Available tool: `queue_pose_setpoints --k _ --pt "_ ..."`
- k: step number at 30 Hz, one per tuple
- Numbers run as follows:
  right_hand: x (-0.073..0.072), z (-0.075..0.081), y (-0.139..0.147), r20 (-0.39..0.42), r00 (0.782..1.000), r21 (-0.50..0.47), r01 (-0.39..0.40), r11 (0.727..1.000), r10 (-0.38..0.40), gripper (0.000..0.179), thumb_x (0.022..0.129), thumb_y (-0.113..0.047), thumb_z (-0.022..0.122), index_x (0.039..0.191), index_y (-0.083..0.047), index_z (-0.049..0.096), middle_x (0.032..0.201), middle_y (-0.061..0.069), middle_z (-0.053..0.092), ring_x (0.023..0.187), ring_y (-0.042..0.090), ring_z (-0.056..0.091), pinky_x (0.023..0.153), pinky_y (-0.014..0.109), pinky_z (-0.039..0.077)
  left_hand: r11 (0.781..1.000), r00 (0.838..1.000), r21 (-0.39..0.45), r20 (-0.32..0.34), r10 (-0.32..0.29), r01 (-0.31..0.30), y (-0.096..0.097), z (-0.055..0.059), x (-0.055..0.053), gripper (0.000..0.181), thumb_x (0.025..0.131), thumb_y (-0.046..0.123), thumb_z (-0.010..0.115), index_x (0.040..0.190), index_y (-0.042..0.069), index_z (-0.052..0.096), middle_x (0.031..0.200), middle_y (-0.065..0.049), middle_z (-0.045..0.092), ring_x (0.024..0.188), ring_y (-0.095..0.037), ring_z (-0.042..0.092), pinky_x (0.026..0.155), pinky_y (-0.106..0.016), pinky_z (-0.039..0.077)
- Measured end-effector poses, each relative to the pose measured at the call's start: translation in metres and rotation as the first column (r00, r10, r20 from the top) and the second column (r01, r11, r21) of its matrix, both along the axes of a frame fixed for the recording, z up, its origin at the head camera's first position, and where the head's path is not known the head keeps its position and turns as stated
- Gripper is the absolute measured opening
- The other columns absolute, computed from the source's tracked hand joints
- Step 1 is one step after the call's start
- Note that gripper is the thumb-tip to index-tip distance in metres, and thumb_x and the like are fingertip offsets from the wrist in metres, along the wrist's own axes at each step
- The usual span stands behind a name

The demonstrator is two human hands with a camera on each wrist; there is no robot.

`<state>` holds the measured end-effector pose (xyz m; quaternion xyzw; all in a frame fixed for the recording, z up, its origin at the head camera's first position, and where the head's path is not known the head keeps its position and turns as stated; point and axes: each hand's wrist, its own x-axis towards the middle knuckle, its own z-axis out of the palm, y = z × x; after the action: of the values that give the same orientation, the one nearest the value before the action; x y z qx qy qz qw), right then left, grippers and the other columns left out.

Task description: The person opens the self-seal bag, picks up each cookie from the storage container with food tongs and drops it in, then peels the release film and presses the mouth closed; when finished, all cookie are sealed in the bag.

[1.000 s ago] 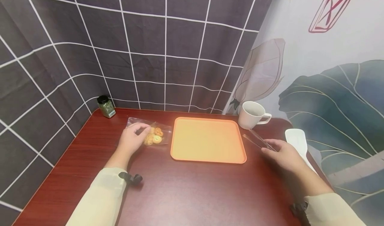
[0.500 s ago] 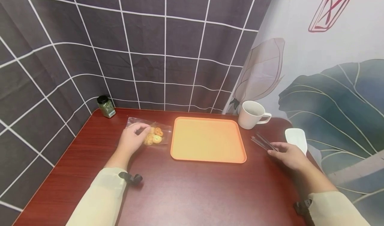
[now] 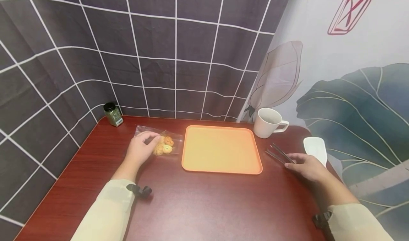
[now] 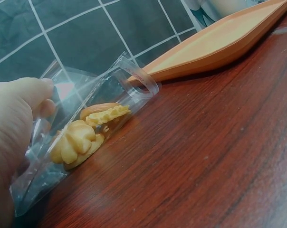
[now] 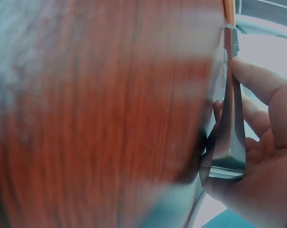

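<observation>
My left hand [image 3: 140, 150] pinches a clear plastic bag [image 4: 27, 194] between thumb and fingers at the left of the table. Several small baked cookies [image 3: 167, 149] lie inside the bag; one is swirled like a rosette [image 4: 74, 142], and the hand covers the bag's left part. On the right, my right hand [image 3: 308, 167] holds metal tongs [image 5: 233, 114] by their arms. Their two tips stand apart and point up and left, toward the tray and mug. Ridged teeth show at the tongs' tips in the right wrist view.
An orange tray [image 3: 222, 150] lies between the hands on the red-brown wooden table [image 3: 204, 205]. A white mug [image 3: 266, 123] stands at its back right corner. A white spatula-like utensil [image 3: 315, 148] lies behind my right hand. A green jar [image 3: 113, 114] with a black lid is back left.
My right hand has drawn back slightly to the right with the tongs, whose direction has shifted a little. It covers the white utensil's handle now. The left hand and bag stay put.
</observation>
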<state>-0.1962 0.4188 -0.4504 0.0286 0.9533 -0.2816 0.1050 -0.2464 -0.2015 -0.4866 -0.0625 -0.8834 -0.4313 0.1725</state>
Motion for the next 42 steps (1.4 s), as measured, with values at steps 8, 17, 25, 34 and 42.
queue_pose_setpoints --k 8,17,25,34,42 --pt "0.000 0.002 0.000 0.013 1.000 0.007 0.005 1.000 -0.005 0.068 0.097 -0.046 0.077 0.144 0.001 0.061 0.114 0.017 0.075 0.110 0.035 0.066 0.088 0.048 0.053 1.000 1.000 -0.001 0.002 -0.001 0.001 0.000 -0.001 -0.001 0.023 0.101 0.032 0.075 0.113 0.013 0.080 0.122 -0.011 0.080 0.124 -0.033 0.069 0.106 -0.054 0.053" --pt "0.000 0.009 -0.007 -0.061 0.998 0.019 0.015 1.000 -0.014 0.066 0.098 -0.044 0.077 0.143 0.003 0.062 0.121 0.025 0.074 0.108 0.036 0.070 0.083 0.041 0.057 1.000 1.000 -0.009 0.009 0.006 -0.006 -0.001 -0.001 -0.001 0.023 0.102 0.033 0.074 0.113 0.013 0.080 0.124 -0.011 0.079 0.125 -0.034 0.068 0.107 -0.055 0.052" --pt "-0.003 0.029 -0.049 -0.211 0.975 0.046 -0.064 0.997 0.072 0.055 0.098 -0.043 0.078 0.137 -0.005 0.069 0.113 0.015 0.079 0.108 0.033 0.073 0.088 0.044 0.057 1.000 1.000 0.001 -0.006 0.005 -0.005 -0.002 0.000 -0.002 0.022 0.102 0.030 0.074 0.112 0.011 0.080 0.122 -0.012 0.080 0.124 -0.034 0.068 0.106 -0.055 0.052" --pt "-0.006 0.042 -0.119 -0.296 0.940 -0.053 -0.196 0.979 0.172 0.041 0.097 -0.031 0.080 0.131 -0.009 0.075 0.103 0.003 0.080 0.098 0.017 0.071 0.085 0.030 0.056 1.000 1.000 0.003 -0.004 0.004 -0.004 -0.001 -0.001 -0.001 0.022 0.101 0.029 0.075 0.112 0.011 0.080 0.122 -0.012 0.080 0.123 -0.033 0.069 0.106 -0.054 0.052" --pt "-0.013 0.038 -0.171 -0.305 0.928 -0.225 -0.288 0.931 0.213 0.039 0.096 -0.026 0.081 0.130 -0.007 0.076 0.100 0.005 0.076 0.085 0.014 0.067 0.072 0.024 0.054 1.000 1.000 0.011 -0.019 0.004 -0.004 0.000 -0.003 -0.001 0.021 0.101 0.028 0.075 0.112 0.011 0.081 0.121 -0.012 0.080 0.124 -0.033 0.069 0.107 -0.054 0.051"
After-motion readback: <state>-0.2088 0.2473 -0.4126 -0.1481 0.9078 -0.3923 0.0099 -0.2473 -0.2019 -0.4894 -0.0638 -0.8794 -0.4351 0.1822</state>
